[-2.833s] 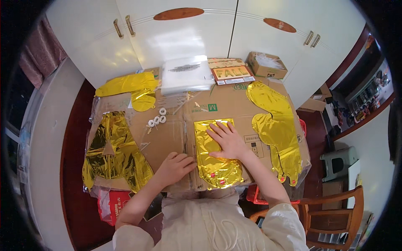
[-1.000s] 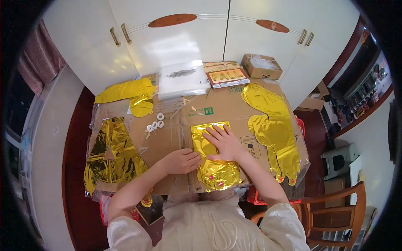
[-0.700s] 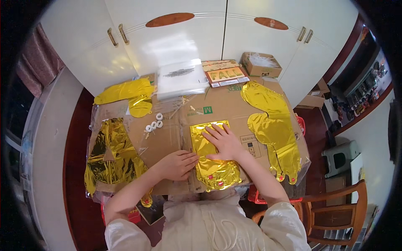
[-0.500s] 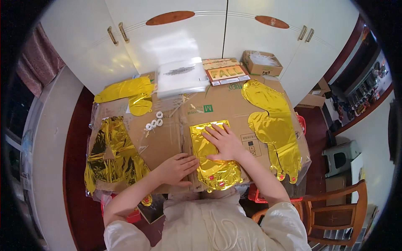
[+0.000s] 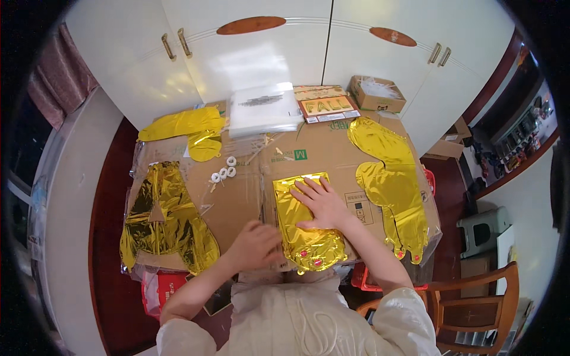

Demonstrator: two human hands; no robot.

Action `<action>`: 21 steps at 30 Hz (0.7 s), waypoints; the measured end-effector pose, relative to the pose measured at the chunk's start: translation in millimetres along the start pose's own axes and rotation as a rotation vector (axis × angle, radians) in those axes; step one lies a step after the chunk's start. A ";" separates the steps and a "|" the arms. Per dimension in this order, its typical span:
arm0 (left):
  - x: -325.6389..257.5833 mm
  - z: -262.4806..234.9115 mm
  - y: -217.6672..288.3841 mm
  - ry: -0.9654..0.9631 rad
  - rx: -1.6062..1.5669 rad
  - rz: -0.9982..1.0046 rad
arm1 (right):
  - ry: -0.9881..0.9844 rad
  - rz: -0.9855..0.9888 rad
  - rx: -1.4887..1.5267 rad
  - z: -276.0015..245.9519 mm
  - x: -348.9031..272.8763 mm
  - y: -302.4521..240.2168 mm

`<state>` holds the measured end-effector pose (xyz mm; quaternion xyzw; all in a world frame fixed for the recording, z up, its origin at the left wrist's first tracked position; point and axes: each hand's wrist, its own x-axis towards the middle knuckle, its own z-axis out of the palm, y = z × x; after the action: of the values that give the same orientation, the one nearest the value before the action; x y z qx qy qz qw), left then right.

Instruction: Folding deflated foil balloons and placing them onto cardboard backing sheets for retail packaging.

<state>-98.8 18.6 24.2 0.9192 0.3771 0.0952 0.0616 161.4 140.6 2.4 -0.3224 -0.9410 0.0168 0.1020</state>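
From the head camera, we see our right hand point(image 5: 323, 203) spread flat, fingers splayed, pressing on the folded gold foil balloon point(image 5: 306, 222) that lies near the middle of the cardboard-covered table point(image 5: 249, 196), at its near edge. The hand grips nothing; it only bears down on the upper half of the foil. Our left hand point(image 5: 256, 245) sits just left of the balloon, loosely curled, knuckles up. It touches or nearly touches the balloon's left edge, but we cannot tell whether the fingers pinch anything, because they are turned under.

What could go wrong, as we judge it: the foil is slick and the cardboard smooth, so a push from the flat palm may slide the whole balloon toward the near edge, where its lower end already overhangs. Uneven pressure could leave a crooked crease or trap air in the lower part. A fingernail dragged along a seam may nick the thin film.

To the left lies a crumpled gold foil sheet point(image 5: 163, 219), and on the right a long gold balloon point(image 5: 392, 184). The small white rolls point(image 5: 223, 172) sit further away and to the left, where a left elbow swinging outward could knock them. The stack of clear bags point(image 5: 264, 110) at the far edge is well apart from both hands.
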 end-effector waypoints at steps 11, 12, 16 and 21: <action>55.6 -8.9 -55.4 0.142 0.338 0.347 | 0.006 -0.011 0.015 0.9 -0.9 2.1; 57.4 -8.1 -56.9 0.111 0.366 0.408 | 0.002 -0.013 0.015 0.4 -0.6 2.6; 64.6 -7.2 -55.9 0.098 0.440 0.626 | -0.005 -0.007 -0.015 0.4 -1.1 2.4; 59.5 -3.1 -56.9 0.179 0.424 0.672 | 0.010 -0.012 0.010 0.4 -0.1 0.9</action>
<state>-96.7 100.9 24.4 0.9716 0.0711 0.1099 -0.1971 161.9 141.3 1.9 -0.3164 -0.9422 0.0190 0.1085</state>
